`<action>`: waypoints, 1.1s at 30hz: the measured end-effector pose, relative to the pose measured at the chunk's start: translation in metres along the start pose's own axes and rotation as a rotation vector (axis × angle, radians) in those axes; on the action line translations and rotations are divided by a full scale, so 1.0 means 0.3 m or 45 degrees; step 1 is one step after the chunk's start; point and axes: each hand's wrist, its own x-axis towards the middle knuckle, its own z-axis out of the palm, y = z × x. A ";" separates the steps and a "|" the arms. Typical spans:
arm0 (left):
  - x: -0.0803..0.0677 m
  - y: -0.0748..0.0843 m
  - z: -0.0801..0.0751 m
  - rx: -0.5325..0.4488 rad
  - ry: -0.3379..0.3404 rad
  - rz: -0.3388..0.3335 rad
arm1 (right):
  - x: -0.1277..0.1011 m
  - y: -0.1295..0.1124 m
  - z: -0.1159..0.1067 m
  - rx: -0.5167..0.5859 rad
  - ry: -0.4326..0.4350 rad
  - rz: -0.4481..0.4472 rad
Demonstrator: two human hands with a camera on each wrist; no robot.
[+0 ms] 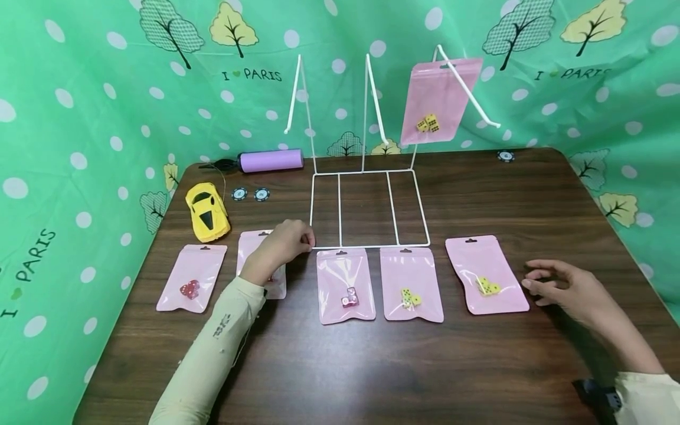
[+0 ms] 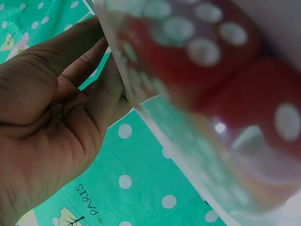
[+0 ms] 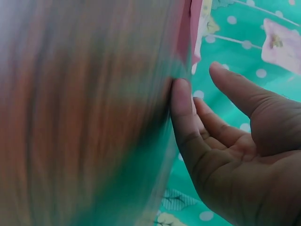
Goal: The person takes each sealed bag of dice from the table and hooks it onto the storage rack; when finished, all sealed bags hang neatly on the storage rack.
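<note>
At the front left corner of a white wire rack [image 1: 340, 209], my left hand [image 1: 281, 248] pinches the wire with its fingertips. Under that wrist lies a pink zip bag [image 1: 249, 243] with red dice [image 2: 225, 70], partly covered by the hand. My right hand [image 1: 571, 289] holds nothing, its fingers loosely bent. Its fingertips are close to the right edge of a pink bag with yellow dice [image 1: 487, 286]. Another pink bag [image 1: 443, 97] with yellow dice hangs on the rack's right hook [image 1: 470, 91]. The left hook [image 1: 293, 94] and middle hook [image 1: 377, 100] carry nothing.
More pink dice bags lie in a row: one at far left [image 1: 204, 265], two in the middle [image 1: 340, 265]. A yellow toy car [image 1: 207, 212], poker chips [image 1: 239, 193] and a purple cylinder [image 1: 271, 160] with a black tip stand back left. Another chip [image 1: 506, 156] lies back right.
</note>
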 end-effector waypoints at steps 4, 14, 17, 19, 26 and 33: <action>0.000 -0.001 -0.001 0.012 0.010 0.006 | 0.001 -0.023 0.013 -0.015 0.002 0.031; 0.000 -0.002 0.002 0.022 0.011 0.013 | 0.009 -0.067 0.047 -0.206 0.060 0.053; -0.002 -0.002 0.000 0.021 0.013 0.010 | 0.010 -0.077 0.061 -0.196 0.079 0.047; -0.003 -0.002 0.000 0.019 0.013 0.010 | 0.008 -0.080 0.072 -0.173 0.087 0.024; -0.003 -0.002 -0.001 0.017 0.007 0.004 | 0.000 -0.083 0.099 -0.055 0.075 -0.078; 0.000 -0.002 0.000 0.032 0.005 0.003 | 0.008 -0.096 0.126 0.086 0.021 -0.046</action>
